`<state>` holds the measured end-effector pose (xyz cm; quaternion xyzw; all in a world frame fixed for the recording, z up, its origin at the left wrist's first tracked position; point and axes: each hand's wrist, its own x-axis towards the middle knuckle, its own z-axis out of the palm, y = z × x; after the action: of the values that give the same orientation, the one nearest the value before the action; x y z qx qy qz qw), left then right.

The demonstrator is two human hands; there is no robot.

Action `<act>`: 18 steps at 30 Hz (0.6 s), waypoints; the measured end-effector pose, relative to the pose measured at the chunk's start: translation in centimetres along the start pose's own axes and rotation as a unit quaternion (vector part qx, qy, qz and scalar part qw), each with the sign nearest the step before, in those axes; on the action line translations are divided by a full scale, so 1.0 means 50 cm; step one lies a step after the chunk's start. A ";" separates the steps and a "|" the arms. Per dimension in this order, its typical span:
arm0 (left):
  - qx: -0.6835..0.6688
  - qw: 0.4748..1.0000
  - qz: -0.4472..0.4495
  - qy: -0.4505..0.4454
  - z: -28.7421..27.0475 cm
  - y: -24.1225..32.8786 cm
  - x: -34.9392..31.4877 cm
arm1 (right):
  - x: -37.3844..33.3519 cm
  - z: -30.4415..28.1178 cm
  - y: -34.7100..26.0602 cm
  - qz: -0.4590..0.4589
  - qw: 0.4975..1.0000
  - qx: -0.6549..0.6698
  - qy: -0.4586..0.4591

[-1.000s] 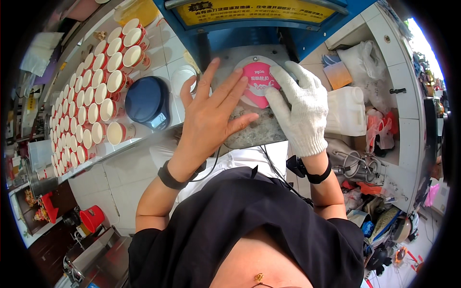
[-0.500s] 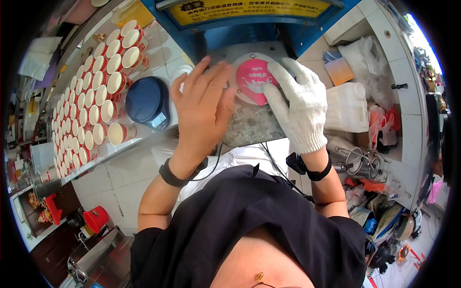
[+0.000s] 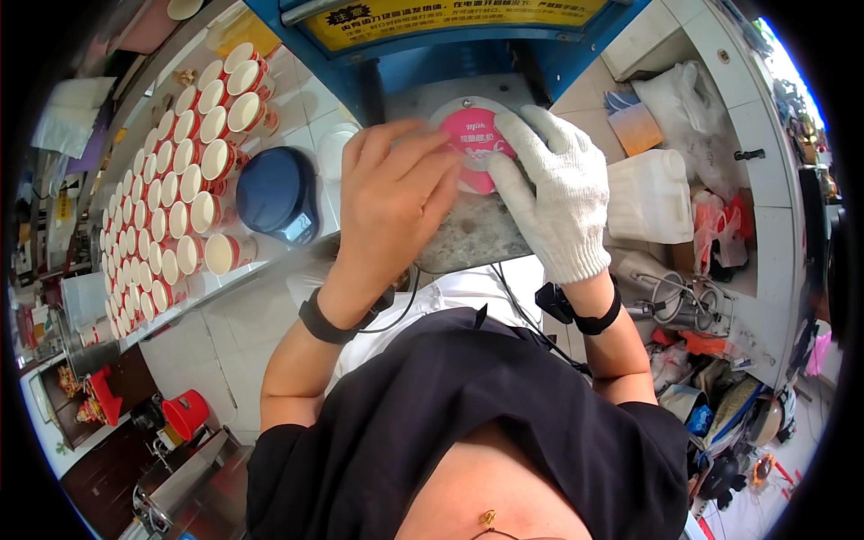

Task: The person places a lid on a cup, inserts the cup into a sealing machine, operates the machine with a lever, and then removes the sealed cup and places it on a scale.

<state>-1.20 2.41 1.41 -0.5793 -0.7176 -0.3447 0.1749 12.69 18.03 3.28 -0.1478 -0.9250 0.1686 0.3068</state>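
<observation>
A pink printed lid (image 3: 470,135) lies on a pale round holder (image 3: 476,103) on the metal plate of a blue machine. My right hand (image 3: 560,193), in a white knitted glove, rests at the lid's right side. Its thumb and forefinger are spread apart and touch the lid's edge; the other fingers stretch forward. My bare left hand (image 3: 391,198) reaches over from the left, its fingers bent toward the lid's left edge. Motion smears those fingertips, so whether they grip anything does not show. Whatever lies beneath the lid is hidden.
The blue machine (image 3: 576,67) with a yellow label stands ahead, its opening above the worn metal plate (image 3: 477,236). Leftward are a dark blue digital scale (image 3: 273,193), a white round lid (image 3: 336,151) and many red-and-white paper cups (image 3: 220,157). A white plastic jug (image 3: 652,198) stands right.
My left hand has come slightly right and its fingers have drawn closer together over the lid's left edge. The lid's print is turned differently. My gloved hand has barely moved.
</observation>
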 end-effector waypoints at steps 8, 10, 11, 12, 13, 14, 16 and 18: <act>0.018 0.995 -0.003 -0.097 -0.005 0.022 0.001 | 0.002 0.013 0.014 -0.052 0.997 -0.020 0.062; 0.022 0.995 -0.005 -0.097 -0.005 0.022 -0.002 | 0.003 0.013 0.013 -0.051 0.997 -0.015 0.063; 0.023 0.995 -0.007 -0.097 -0.006 0.022 -0.003 | 0.003 0.013 0.013 -0.050 0.997 -0.012 0.063; 0.020 0.997 -0.016 -0.071 -0.007 0.022 -0.003 | 0.003 0.012 0.014 -0.053 0.997 -0.012 0.064; 0.017 0.998 -0.025 -0.046 -0.008 0.023 -0.002 | 0.004 0.012 0.014 -0.056 0.996 -0.012 0.064; 0.014 0.999 -0.035 -0.020 -0.009 0.022 -0.002 | 0.004 0.012 0.015 -0.058 0.996 -0.012 0.064; -0.002 0.998 -0.055 0.029 -0.014 0.008 -0.013 | 0.003 0.013 0.016 -0.061 0.996 -0.022 0.068; -0.006 0.996 -0.071 0.059 -0.021 -0.004 -0.023 | 0.002 0.013 0.015 -0.061 0.995 -0.023 0.069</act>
<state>-1.23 0.84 1.37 -0.5068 -0.7432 -0.3938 0.1891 12.33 18.60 2.51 -0.1095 -0.9125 0.1176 0.3763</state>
